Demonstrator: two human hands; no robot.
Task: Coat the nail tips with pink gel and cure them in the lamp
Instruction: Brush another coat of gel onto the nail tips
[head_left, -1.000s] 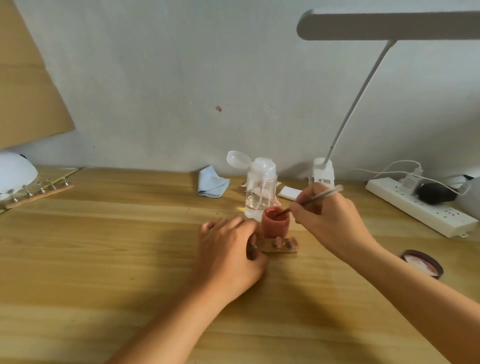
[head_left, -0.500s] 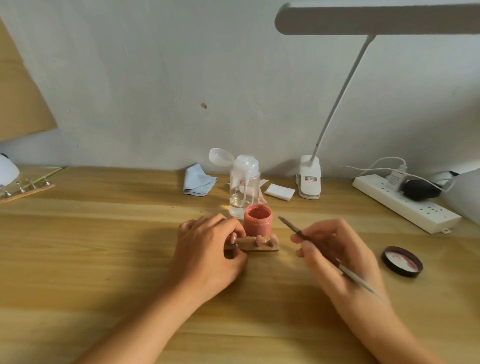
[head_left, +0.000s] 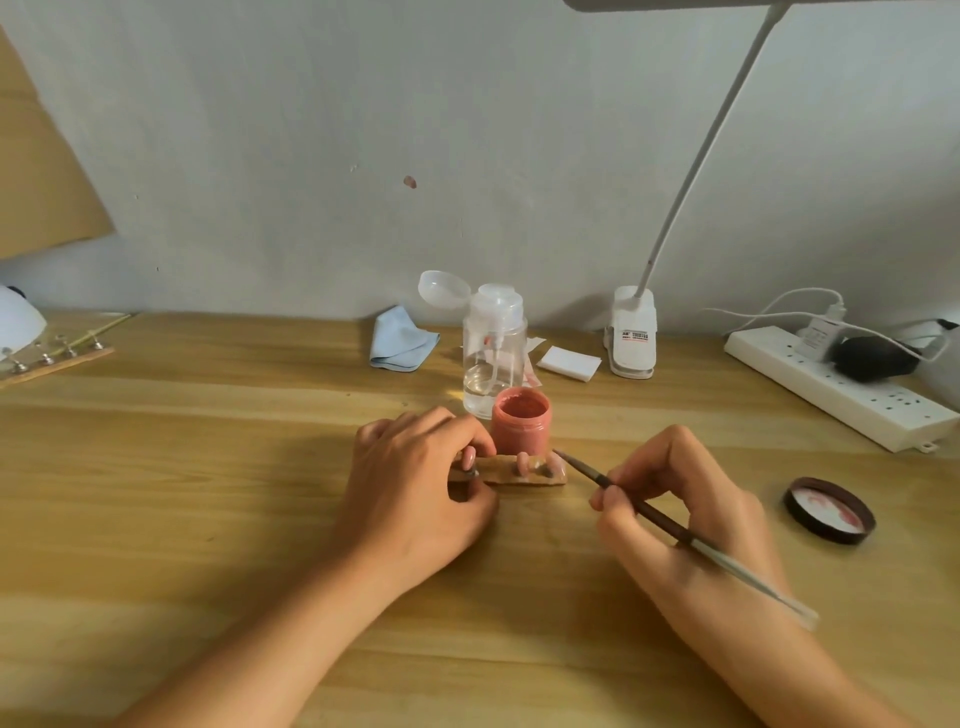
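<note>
Left hand (head_left: 415, 486) grips the wooden strip (head_left: 511, 475) of nail tips; right hand (head_left: 675, 512) pinches a brush (head_left: 583, 468), tip beside the strip; open pink gel jar (head_left: 520, 428) just behind on the bench (head_left: 208, 467); curing lamp (head_left: 15, 322) far left.

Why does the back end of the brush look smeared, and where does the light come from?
Head view: the brush is soft at its pale rear end, probably motion blur; its tip is sharper. Head view: a shadow lies left of the left hand on the table, so light likely comes from the right; a bright patch sits by the clear bottle.
</note>
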